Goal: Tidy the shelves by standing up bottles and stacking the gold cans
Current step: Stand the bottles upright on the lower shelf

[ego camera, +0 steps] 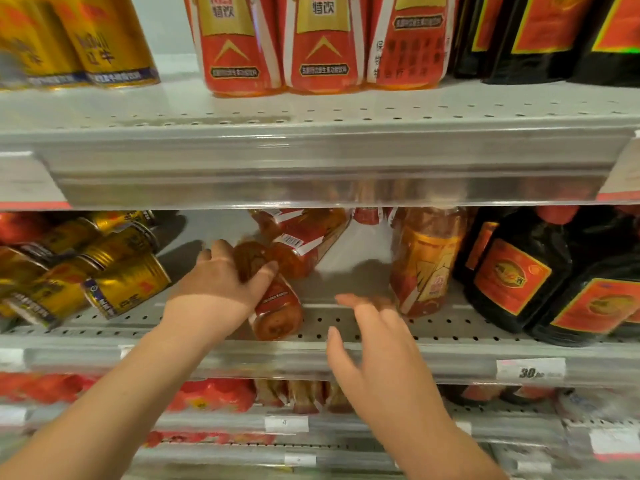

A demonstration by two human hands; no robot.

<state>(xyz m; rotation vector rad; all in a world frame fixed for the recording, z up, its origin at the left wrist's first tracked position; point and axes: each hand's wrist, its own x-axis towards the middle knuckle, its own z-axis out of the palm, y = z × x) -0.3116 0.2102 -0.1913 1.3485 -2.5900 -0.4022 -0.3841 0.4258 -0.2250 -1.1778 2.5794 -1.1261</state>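
At centre frame, a toppled bottle [277, 313] is gripped by the left hand [221, 275]; the empty, spread right hand [377, 344] is best used steadying its base.

Shop aisle, drinks shelving.
Perforated metal shelves [346, 112] hold repeated red-labelled bottles [242, 46], gold cans [124, 289] and dark bottles [512, 278]; a price tag [530, 370] sits in the rail right of the right grip [377, 351].

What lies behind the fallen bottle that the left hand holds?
A second fallen bottle lies behind the held bottle. The left hand covers where they meet; the upper shelf hides most things farther back.
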